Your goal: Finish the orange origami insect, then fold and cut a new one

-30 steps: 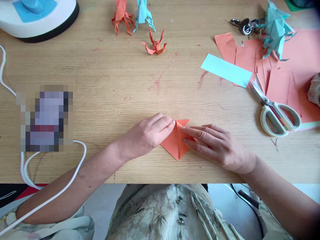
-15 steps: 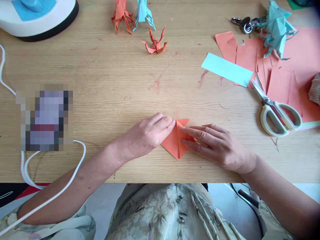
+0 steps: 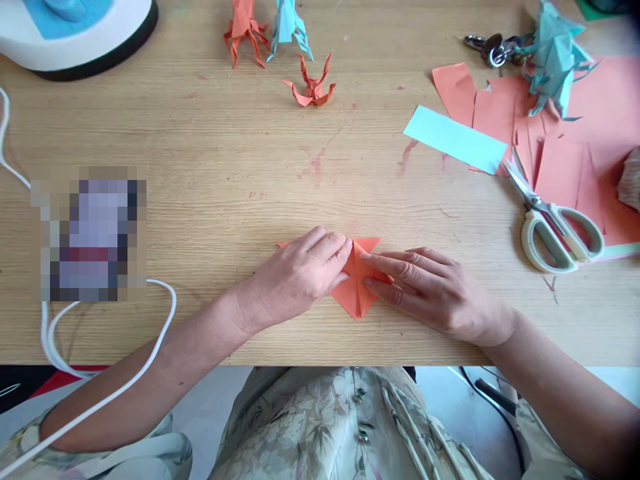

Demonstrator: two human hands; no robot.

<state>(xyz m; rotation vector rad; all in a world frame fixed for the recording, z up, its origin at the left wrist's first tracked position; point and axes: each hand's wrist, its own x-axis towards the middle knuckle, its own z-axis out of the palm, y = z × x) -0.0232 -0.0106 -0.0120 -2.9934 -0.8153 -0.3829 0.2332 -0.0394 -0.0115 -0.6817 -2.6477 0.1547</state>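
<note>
A small folded orange paper [image 3: 356, 288] lies on the wooden table [image 3: 210, 173] near its front edge, its point aimed toward me. My left hand [image 3: 300, 273] rests over the paper's left side, fingers bent and pressing it down by the centre crease. My right hand [image 3: 430, 290] lies flat on the right side, fingers stretched out toward the crease. An orange corner shows at the left hand's knuckles.
Scissors [image 3: 555, 223] lie at the right beside orange paper sheets [image 3: 560, 153] and a light blue strip [image 3: 455, 139]. Folded paper figures in orange [image 3: 313, 85] and blue [image 3: 555, 57] sit at the back. A white device [image 3: 75, 33] and white cable [image 3: 100, 393] are at the left.
My left hand has slid a little right and down over the paper's left flap, and a small orange corner now shows behind its knuckles. The right hand has stayed put.
</note>
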